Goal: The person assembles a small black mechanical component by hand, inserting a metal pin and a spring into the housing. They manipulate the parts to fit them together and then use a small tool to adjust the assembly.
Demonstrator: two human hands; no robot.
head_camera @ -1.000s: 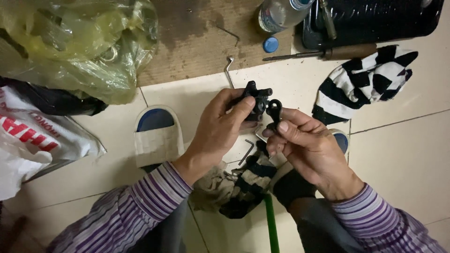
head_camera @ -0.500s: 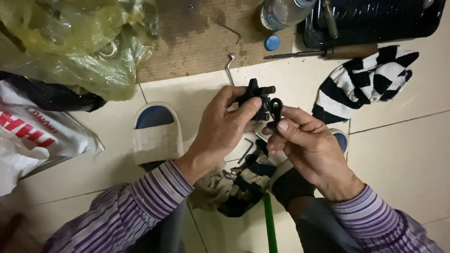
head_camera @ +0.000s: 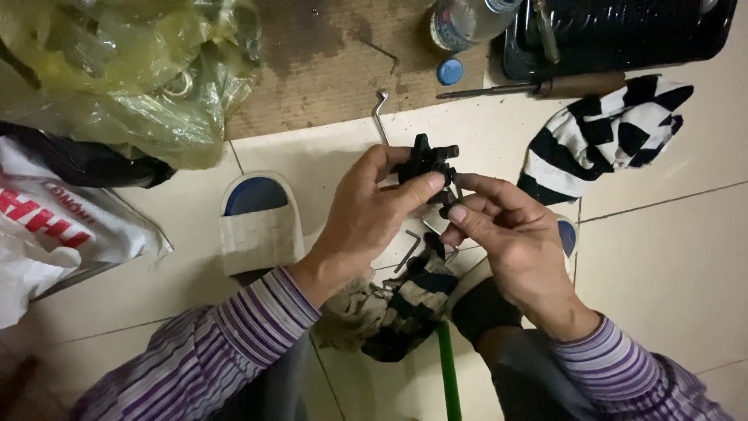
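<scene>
My left hand (head_camera: 366, 218) grips a small black mechanical part (head_camera: 427, 162) with knobs and a short bolt end, held above a tiled floor. My right hand (head_camera: 506, 234) pinches the lower right side of the same part with thumb and forefinger; what sits between those fingertips is hidden. Both arms wear purple striped sleeves. Under my hands lie a bent hex key (head_camera: 407, 251) and a striped black-and-white rag (head_camera: 405, 304) over a green rod (head_camera: 447, 374).
A slipper (head_camera: 257, 222) lies left of my hands. Another hex key (head_camera: 380, 113), a blue bottle cap (head_camera: 449, 72), a clear bottle (head_camera: 467, 19), a wooden-handled screwdriver (head_camera: 545, 86), a black tray (head_camera: 623, 35) and a striped sock (head_camera: 608, 136) lie beyond. Yellow (head_camera: 125, 70) and white (head_camera: 54, 226) bags are left.
Both hands have shifted slightly left and up with the black part. My right fingers have closed in nearer to its lower side.
</scene>
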